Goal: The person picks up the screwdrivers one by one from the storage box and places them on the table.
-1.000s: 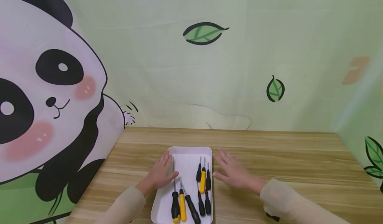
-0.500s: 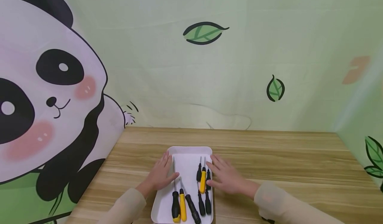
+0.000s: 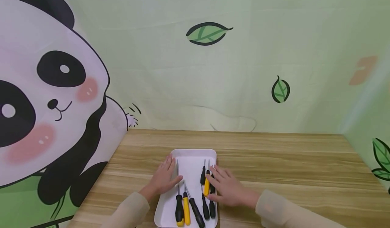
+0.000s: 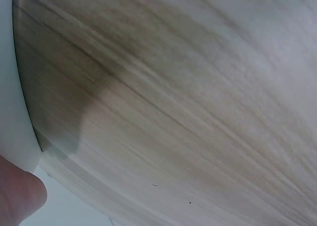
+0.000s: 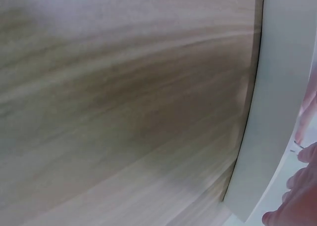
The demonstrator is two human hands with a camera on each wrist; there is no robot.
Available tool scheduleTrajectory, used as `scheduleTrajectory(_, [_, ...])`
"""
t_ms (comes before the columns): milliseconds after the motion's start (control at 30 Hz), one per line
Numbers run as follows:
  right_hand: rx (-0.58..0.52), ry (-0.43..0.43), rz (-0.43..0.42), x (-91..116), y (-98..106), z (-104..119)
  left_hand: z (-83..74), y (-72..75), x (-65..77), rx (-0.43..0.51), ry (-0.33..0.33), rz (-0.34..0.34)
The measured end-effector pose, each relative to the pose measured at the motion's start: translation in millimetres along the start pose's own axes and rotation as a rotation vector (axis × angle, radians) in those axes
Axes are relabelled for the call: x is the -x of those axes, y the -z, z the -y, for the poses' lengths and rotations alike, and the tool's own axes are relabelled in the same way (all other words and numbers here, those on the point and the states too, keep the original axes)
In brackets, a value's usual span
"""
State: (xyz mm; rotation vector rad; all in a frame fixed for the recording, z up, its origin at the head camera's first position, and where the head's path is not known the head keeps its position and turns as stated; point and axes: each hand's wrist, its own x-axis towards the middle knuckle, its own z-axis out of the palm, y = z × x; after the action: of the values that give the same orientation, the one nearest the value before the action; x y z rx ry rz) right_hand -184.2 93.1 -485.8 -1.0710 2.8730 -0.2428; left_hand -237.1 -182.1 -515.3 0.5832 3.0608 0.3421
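Note:
A white tray holding several screwdrivers sits before me. My left hand rests along its left rim, fingers extended and thumb over the inside. One of its fingertips shows beside the tray wall in the left wrist view. Reaching across the right rim, my right hand has its fingers spread over small screwdrivers, partly covering a yellow-handled screwdriver and a black one. In the right wrist view, its fingers overlap the tray's rim. Larger screwdrivers, one black-and-yellow, one yellow and one black, lie at the tray's near left.
Two small black screwdrivers lie at the tray's near right, and another farther back. The wooden table extends around the tray to a green wall cloth printed with a panda and leaves.
From right of the tray, my right hand has moved left and slightly nearer, so its fingers now lie over the small screwdrivers. My left hand has stayed on the left rim.

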Motion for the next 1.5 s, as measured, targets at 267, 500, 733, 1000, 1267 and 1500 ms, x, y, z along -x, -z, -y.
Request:
scheduleTrajectory(267, [-0.025,-0.008,0.079,2.8,-2.7,6.0,1.1,-2.3,-0.3,-0.001,-0.004,-0.006])
scheduleTrajectory(500, [-0.02,-0.023,0.121,2.7,-5.7,7.9,0.4,-2.6,-0.1,0.0,0.002,-0.001])
scheduleTrajectory(733, [0.068,-0.049,0.127,-0.2,-2.5,12.7,-1.3,-0.5,-0.1,0.009,0.009,-0.013])
scheduleTrajectory(1000, [0.196,-0.099,0.103,-7.2,-6.2,18.7,-2.4,0.4,0.6,0.017,0.024,0.0])
scheduleTrajectory(1267, [0.233,-0.127,0.094,-12.1,-6.1,22.3,-2.4,-0.4,0.4,0.013,0.02,-0.006])
scheduleTrajectory(1500, [0.344,-0.105,0.02,-14.9,-6.6,26.6,-4.1,1.8,1.9,0.017,0.016,-0.007])
